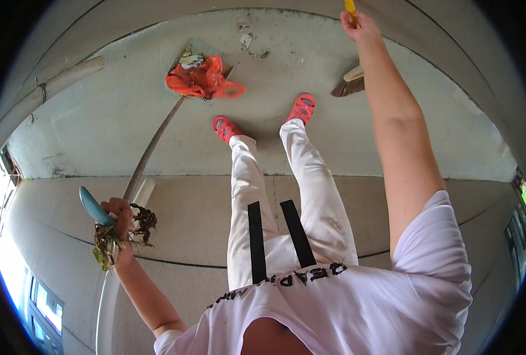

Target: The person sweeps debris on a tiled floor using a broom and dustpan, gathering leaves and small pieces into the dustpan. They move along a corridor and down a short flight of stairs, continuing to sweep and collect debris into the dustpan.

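Note:
My left hand [122, 215] is raised at the left, its fingers closed around the upper end of a long dustpan pole [156, 137]. Dried weeds [105, 248] with a few green leaves hang out at that hand. A rounded teal plastic piece [95, 207] sticks out beside the fingers; whether it is the pole's grip cannot be told. Down on the floor, the dustpan [205, 46] holds a crumpled red plastic bag [203, 79] and pale scraps [191, 61]. My right hand [361, 25] grips a yellow broom handle [350, 6]. The broom's brown bristles [348, 88] rest on the floor, partly behind my forearm.
My feet in red slippers [303, 108] stand on the grey concrete floor [263, 146]. Dirt and a pale flake [245, 41] lie beyond the dustpan. White pipes [107, 306] run along the left side, one of them [70, 79] near the far left wall. Windows [45, 301] show at lower left.

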### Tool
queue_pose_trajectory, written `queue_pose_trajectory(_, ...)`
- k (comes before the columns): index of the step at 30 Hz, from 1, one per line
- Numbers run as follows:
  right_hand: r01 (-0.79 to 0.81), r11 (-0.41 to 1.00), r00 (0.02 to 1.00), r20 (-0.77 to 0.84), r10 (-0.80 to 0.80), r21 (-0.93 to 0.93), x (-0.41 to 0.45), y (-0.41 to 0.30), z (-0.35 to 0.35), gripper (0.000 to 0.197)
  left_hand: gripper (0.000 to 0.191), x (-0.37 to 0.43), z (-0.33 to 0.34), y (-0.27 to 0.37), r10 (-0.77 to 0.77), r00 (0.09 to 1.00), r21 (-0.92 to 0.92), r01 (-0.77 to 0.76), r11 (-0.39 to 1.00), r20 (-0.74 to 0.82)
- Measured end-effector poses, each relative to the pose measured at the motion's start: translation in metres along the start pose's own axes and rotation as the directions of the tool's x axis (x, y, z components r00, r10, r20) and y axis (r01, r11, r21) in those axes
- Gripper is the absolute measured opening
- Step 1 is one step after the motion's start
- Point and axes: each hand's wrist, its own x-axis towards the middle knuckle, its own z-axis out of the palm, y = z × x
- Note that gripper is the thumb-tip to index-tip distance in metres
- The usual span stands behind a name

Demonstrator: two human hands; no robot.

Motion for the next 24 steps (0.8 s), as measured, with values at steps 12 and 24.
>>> queue_pose_trajectory(12,-0.247,0.958,0.962,-0.08,0.261,0.145,-0.001,0.069,-0.03,0.054,0.028,-0.005,0.005,-0.002,-0.041,0.994,-0.043,0.037,0.998,-0.098)
queue_pose_trajectory(24,-0.13,0.674,0.987,-0.032,0.156,-0.727,0.128,0.18,-0.101,0.037,0.018,-0.025,-0.009,-0.011,-0.2,0.857,-0.504,0.079,-0.86,0.476)
